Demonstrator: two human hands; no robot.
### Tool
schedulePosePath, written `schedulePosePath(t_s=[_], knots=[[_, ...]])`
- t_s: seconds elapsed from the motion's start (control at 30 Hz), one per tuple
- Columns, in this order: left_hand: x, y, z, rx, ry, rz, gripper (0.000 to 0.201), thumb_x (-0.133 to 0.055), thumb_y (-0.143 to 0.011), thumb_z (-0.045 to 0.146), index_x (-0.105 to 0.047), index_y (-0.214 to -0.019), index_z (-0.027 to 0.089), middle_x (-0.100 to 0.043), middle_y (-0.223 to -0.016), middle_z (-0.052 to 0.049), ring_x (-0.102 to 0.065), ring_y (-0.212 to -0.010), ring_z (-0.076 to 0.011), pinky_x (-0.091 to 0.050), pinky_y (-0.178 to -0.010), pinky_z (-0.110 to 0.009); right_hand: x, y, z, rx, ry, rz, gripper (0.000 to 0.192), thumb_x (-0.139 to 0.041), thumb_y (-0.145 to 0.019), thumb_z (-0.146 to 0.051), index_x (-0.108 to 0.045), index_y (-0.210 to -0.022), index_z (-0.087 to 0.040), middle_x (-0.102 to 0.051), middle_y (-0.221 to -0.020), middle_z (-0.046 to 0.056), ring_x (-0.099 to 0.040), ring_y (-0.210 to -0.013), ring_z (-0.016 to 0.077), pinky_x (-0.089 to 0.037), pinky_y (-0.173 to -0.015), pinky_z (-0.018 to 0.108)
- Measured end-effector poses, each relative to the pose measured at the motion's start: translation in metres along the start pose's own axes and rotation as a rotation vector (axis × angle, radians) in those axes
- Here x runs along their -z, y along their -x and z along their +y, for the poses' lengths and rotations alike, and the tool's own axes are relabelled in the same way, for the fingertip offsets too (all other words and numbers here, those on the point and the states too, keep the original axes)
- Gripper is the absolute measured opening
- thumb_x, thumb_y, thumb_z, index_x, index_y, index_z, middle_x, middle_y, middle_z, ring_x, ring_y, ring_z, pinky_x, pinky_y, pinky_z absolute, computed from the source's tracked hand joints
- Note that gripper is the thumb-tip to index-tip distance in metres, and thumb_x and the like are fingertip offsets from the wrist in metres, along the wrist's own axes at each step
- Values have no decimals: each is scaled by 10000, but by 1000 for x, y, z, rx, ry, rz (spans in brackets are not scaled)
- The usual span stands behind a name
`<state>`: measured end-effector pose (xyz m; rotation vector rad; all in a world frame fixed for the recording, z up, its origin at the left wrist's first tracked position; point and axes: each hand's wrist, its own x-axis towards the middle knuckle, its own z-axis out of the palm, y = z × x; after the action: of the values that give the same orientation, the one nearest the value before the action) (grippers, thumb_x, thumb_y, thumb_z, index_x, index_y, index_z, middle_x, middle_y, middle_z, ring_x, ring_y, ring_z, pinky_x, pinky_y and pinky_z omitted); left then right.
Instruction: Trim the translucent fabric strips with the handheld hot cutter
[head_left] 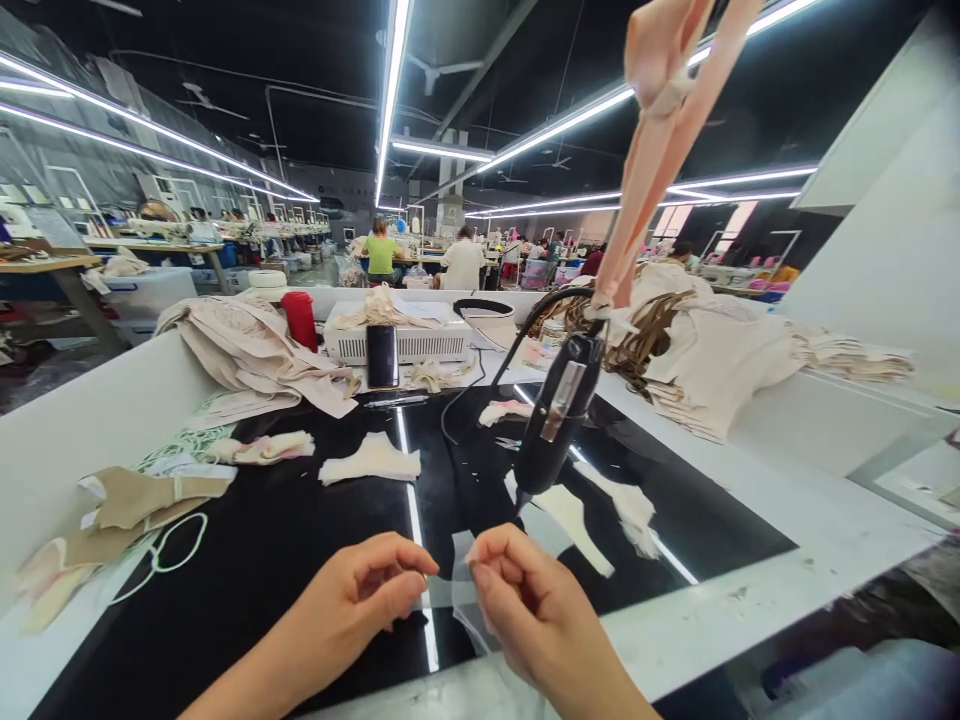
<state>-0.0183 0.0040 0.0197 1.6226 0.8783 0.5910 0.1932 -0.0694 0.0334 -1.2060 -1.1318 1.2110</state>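
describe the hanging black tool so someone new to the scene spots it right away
Start at the glossy black worktop in front of the person. Above its middle, just beyond both hands, a black pen-shaped tool hangs tip-down from a peach strap, its cable looping back. Unlike the fabric scraps, it hangs clear of the surface.

2 bare hands (450, 600), no gloves, rings or sleeves showing.

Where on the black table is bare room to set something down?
Bare black surface lies between the tan fabric pieces and the left hand. Crowded: cream scraps, the hanging black tool, and the fabric stack beyond the right hand.
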Motion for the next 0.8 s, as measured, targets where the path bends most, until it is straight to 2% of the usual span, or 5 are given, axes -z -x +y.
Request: schedulePosePath(t_s=[0.1, 0.2, 0.3, 0.63, 0.8], knots=[[-9, 4, 5, -10, 140, -73, 698, -733, -813, 839, -774, -1005, 169, -610, -820, -27, -549, -749, -171, -496, -683, -267, -11, -4, 0, -13, 95, -87, 514, -717, -891, -729, -627, -882, -222, -429, -607, -85, -319, -545, 94, -255, -529, 240], [-15, 6, 8, 49, 293, -43, 682, -817, -753, 815, -732, -952, 169, -580, -792, -1, -525, -687, -140, -494, -656, -260, -14, -5, 1, -21, 130, -99, 564, -681, -890, -787, -638, -898, -226, -418, -612, -86, -314, -555, 102, -256, -538, 253], [-19, 6, 9, 85, 368, 1, 613, -861, -765, 742, -686, -900, 170, -572, -745, 21, -507, -637, -112, -461, -614, -234, -13, -5, 6, -26, 141, -85, 608, -664, -873, -836, -652, -909, -229, -410, -606, -85, -309, -564, 112, -270, -542, 259], [-22, 3, 8, 160, 392, 10, 603, -887, -732, 720, -661, -877, 180, -576, -641, 47, -455, -535, -87, -389, -501, -214, -10, -2, 18, -23, 138, -102, 631, -679, -854, -850, -670, -893, -220, -450, -589, -72, -360, -564, 115, -308, -565, 264], [-20, 5, 15, 191, 398, 67, 565, -901, -738, 671, -638, -822, 179, -566, -619, 47, -457, -541, -81, -387, -519, -208, -7, -2, 24, -100, 19, -125, 646, -743, -811, -832, -716, -976, -208, -496, -594, -60, -364, -545, 99, -275, -524, 242]])
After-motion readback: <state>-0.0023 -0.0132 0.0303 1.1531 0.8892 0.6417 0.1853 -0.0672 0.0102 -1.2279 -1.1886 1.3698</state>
